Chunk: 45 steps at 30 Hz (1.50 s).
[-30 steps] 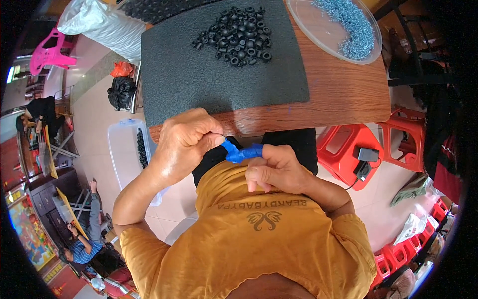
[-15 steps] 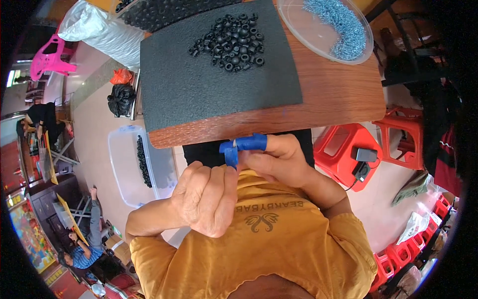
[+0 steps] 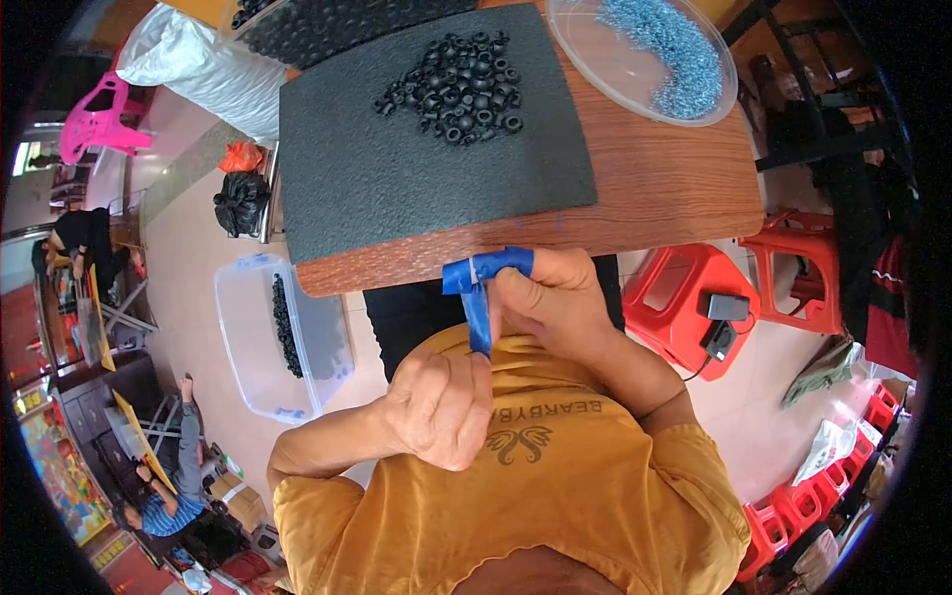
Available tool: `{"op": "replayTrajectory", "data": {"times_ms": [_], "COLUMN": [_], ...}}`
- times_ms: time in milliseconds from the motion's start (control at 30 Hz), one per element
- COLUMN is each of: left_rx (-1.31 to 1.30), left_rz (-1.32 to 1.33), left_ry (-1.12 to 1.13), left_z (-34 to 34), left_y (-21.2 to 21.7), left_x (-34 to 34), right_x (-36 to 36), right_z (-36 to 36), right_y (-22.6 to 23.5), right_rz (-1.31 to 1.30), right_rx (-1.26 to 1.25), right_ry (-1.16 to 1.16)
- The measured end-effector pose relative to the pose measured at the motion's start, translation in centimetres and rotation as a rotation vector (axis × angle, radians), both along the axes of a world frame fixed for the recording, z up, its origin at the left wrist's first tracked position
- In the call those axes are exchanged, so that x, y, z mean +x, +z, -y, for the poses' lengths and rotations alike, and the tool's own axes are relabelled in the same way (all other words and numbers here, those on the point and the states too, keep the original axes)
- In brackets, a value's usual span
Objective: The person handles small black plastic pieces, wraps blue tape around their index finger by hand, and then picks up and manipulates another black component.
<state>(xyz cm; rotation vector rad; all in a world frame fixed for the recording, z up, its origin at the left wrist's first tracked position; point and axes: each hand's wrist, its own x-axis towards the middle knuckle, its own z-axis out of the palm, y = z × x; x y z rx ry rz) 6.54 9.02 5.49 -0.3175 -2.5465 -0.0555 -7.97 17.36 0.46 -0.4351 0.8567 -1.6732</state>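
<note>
Just in front of the table's near edge, my right hand (image 3: pixel 560 302) has its index finger stretched to the left, with blue tape (image 3: pixel 476 322) wrapped round it. The right thumb is bent against the wrapped finger; the other right fingers are mostly hidden. A loose length of the tape hangs down from the fingertip. Its lower end is pinched by my left hand (image 3: pixel 441 407), which is closed, with the strip pulled straight between the two hands. A small whitish spot shows at the wrapped fingertip.
On the wooden table (image 3: pixel 674 188) lies a dark mat (image 3: pixel 397 188) with a pile of black ring-like parts (image 3: pixel 471 89). A round clear lid (image 3: pixel 635 84) holds small bluish pieces. A clear bin (image 3: pixel 253 337) stands on the floor at left, red stools (image 3: pixel 674 317) at right.
My left hand has moved down and slightly right, away from the right fingertip. The tape between the hands now shows as a longer, straighter strip. My right hand has risen slightly.
</note>
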Motion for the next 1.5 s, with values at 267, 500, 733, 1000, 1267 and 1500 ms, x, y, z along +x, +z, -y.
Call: {"op": "replayTrajectory", "data": {"times_ms": [267, 500, 733, 1000, 1267, 1500], "left_rx": [-0.096, -0.163, -0.273, -0.491, -0.664, -0.600], "left_rz": [0.078, -0.001, -0.091, -0.080, -0.226, -0.055], "left_ry": [0.046, 0.019, 0.007, -0.037, -0.108, -0.332], "left_z": [0.4, 3.3, 7.3, 9.5, 7.9, 5.2], "left_y": [-1.6, -4.3, -1.8, 1.6, 4.8, 5.1], "left_x": [2.0, 0.8, -1.8, -4.2, -4.7, -2.5], "right_x": [-2.1, -0.5, -1.0, -1.2, -1.6, -1.9], "right_z": [-0.3, -0.8, -1.4, -1.2, -0.4, -0.4], "right_y": [0.5, 0.8, 1.5, 1.3, 1.3, 0.5], "right_rz": [-0.064, 0.531, 0.571, 0.403, 0.081, -0.180], "right_rx": [0.088, -0.217, -0.227, 0.002, -0.008, -0.095], "right_ry": [0.269, 0.404, 0.461, 0.515, 0.290, 0.106]}}
